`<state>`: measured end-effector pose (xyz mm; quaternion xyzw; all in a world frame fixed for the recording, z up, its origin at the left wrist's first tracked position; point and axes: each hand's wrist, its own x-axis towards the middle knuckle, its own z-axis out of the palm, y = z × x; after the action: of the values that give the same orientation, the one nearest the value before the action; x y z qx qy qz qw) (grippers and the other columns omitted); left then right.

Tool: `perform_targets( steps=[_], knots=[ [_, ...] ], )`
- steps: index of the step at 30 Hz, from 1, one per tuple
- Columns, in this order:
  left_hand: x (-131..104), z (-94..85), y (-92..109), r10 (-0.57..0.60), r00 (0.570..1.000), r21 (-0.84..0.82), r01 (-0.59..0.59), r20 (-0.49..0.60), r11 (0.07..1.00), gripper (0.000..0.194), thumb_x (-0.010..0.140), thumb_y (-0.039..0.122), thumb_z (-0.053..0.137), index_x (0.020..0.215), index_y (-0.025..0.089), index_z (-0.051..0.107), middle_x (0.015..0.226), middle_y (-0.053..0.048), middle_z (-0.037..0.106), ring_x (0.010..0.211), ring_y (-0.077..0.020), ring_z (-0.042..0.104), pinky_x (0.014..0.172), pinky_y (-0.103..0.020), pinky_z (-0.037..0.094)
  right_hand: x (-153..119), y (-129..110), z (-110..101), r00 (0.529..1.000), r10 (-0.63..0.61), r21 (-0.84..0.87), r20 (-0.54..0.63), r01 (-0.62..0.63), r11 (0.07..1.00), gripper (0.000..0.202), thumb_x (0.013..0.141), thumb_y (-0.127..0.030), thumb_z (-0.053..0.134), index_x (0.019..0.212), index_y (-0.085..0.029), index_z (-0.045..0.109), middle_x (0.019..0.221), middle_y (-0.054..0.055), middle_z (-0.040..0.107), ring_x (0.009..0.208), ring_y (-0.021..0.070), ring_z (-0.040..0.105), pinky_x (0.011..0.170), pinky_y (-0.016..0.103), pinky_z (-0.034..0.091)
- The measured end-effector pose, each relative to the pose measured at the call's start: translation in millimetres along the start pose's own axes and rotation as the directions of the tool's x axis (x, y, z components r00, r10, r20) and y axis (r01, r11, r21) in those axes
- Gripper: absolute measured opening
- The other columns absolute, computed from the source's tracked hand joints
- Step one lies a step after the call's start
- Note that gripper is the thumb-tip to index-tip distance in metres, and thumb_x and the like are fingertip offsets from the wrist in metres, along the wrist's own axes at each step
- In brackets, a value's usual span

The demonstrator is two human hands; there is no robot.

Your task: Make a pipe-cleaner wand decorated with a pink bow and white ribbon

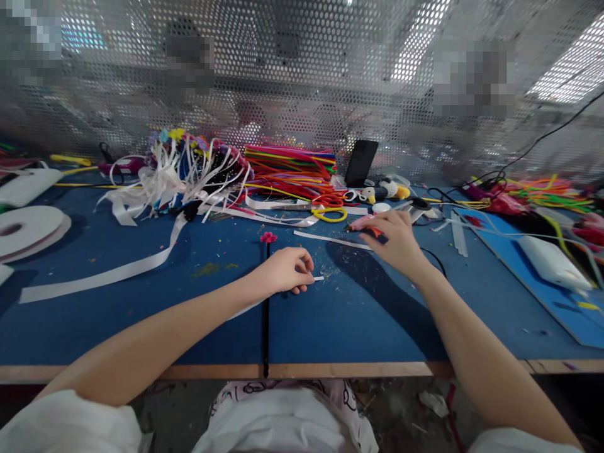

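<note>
My left hand is closed with its fingertips pinching a narrow white ribbon. A short end sticks out past the fingers, and more white shows beneath the forearm. Under that wrist lies a thin black stem, running to the table's front edge, with a small pink flower at its far end. Farther right, my right hand has its fingers around a pink hot glue gun with an orange trigger; the palm hides part of it. Left of that hand, another white ribbon strip lies flat.
Behind are ribboned flower pieces, a pile of coloured pipe cleaners, yellow-handled scissors and a dark phone. A white ribbon spool lies left. On the right are a blue board and a white box-shaped device.
</note>
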<state>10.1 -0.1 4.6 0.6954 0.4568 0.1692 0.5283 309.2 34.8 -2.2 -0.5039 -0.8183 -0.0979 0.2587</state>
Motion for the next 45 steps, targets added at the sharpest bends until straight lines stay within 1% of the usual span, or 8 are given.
perform_targets(
  steps=[3, 8, 15, 24, 31, 37, 42, 45],
  knots=[
    [0, -2.4, 2, 0.004, 1.0, 0.011, -0.004, -0.006, 1.0, 0.017, 0.078, 0.021, 0.07, 0.082, 0.018, 0.053, 0.07, -0.002, 0.068, 0.059, -0.0155, 0.068, 0.048, -0.022, 0.054, 1, -33, 1, 0.962, -0.231, 0.194, 0.145, 0.202, 0.96, 0.019, 0.092, -0.037, 0.062, 0.102, -0.03, 0.076, 0.105, 0.007, 0.064, 0.108, 0.0253, 0.05, 0.099, 0.047, 0.037],
    [1, -3.9, 3, 0.001, 1.0, 0.029, -0.002, 0.006, 1.0, 0.017, 0.078, 0.02, 0.069, 0.083, 0.019, 0.052, 0.075, -0.002, 0.069, 0.06, -0.0151, 0.068, 0.047, -0.022, 0.054, -5, -63, 12, 0.9, -0.332, 0.346, 0.283, 0.227, 0.911, 0.024, 0.093, -0.037, 0.062, 0.113, -0.035, 0.075, 0.102, 0.007, 0.06, 0.106, 0.0242, 0.044, 0.095, 0.044, 0.037],
    [-2, -4.5, 10, -0.007, 1.0, 0.018, 0.008, -0.029, 1.0, 0.016, 0.079, 0.019, 0.068, 0.08, 0.018, 0.053, 0.073, -0.002, 0.067, 0.059, -0.0147, 0.067, 0.047, -0.022, 0.053, -7, -62, 26, 0.928, -0.293, 0.367, 0.229, 0.197, 0.909, 0.014, 0.09, -0.036, 0.066, 0.092, -0.03, 0.079, 0.097, 0.007, 0.061, 0.104, 0.0248, 0.042, 0.094, 0.043, 0.036],
    [-10, -0.9, 21, 0.016, 0.989, -0.07, -0.027, -0.145, 0.997, 0.016, 0.081, 0.019, 0.069, 0.08, 0.018, 0.053, 0.075, -0.003, 0.066, 0.059, -0.0137, 0.066, 0.046, -0.022, 0.051, -8, -68, 15, 0.935, -0.282, 0.383, 0.212, 0.186, 0.905, 0.012, 0.091, -0.03, 0.064, 0.091, -0.023, 0.074, 0.101, 0.008, 0.062, 0.104, 0.0252, 0.045, 0.095, 0.044, 0.039],
    [-21, 5.4, 14, -0.004, 0.972, -0.177, -0.038, -0.236, 0.983, 0.018, 0.081, 0.018, 0.07, 0.083, 0.018, 0.052, 0.077, -0.002, 0.065, 0.058, -0.0126, 0.065, 0.044, -0.02, 0.05, -9, -70, 24, 0.937, -0.269, 0.386, 0.223, 0.169, 0.907, 0.011, 0.088, -0.034, 0.069, 0.091, -0.027, 0.077, 0.1, 0.007, 0.063, 0.104, 0.0254, 0.044, 0.095, 0.045, 0.038],
    [-30, 10.2, 7, 0.027, 0.941, -0.251, -0.118, -0.338, 0.961, 0.02, 0.082, 0.021, 0.071, 0.083, 0.017, 0.051, 0.076, -0.002, 0.064, 0.059, -0.0116, 0.064, 0.046, -0.02, 0.05, -10, -84, 14, 0.925, -0.29, 0.38, 0.246, 0.184, 0.907, 0.01, 0.09, -0.019, 0.059, 0.088, -0.021, 0.069, 0.099, 0.009, 0.063, 0.107, 0.0268, 0.045, 0.094, 0.046, 0.039],
    [-31, 7.8, 3, 0.088, 0.911, -0.254, -0.203, -0.402, 0.946, 0.022, 0.082, 0.026, 0.071, 0.086, 0.017, 0.051, 0.077, -0.002, 0.065, 0.06, -0.0121, 0.064, 0.048, -0.022, 0.052, -7, -82, 4, 0.967, -0.166, 0.538, 0.191, 0.038, 0.842, 0.007, 0.09, -0.023, 0.058, 0.086, -0.021, 0.064, 0.095, 0.009, 0.066, 0.104, 0.0265, 0.051, 0.098, 0.048, 0.041],
    [-31, 6.6, 1, 0.105, 0.909, -0.279, -0.231, -0.403, 0.932, 0.024, 0.082, 0.029, 0.072, 0.088, 0.017, 0.051, 0.077, -0.002, 0.065, 0.06, -0.0128, 0.065, 0.049, -0.023, 0.053, -6, -77, 6, 0.98, -0.072, 0.595, 0.188, -0.055, 0.802, 0.012, 0.093, -0.03, 0.055, 0.089, -0.021, 0.062, 0.1, 0.009, 0.07, 0.098, 0.0231, 0.061, 0.092, 0.043, 0.048]
  ],
)
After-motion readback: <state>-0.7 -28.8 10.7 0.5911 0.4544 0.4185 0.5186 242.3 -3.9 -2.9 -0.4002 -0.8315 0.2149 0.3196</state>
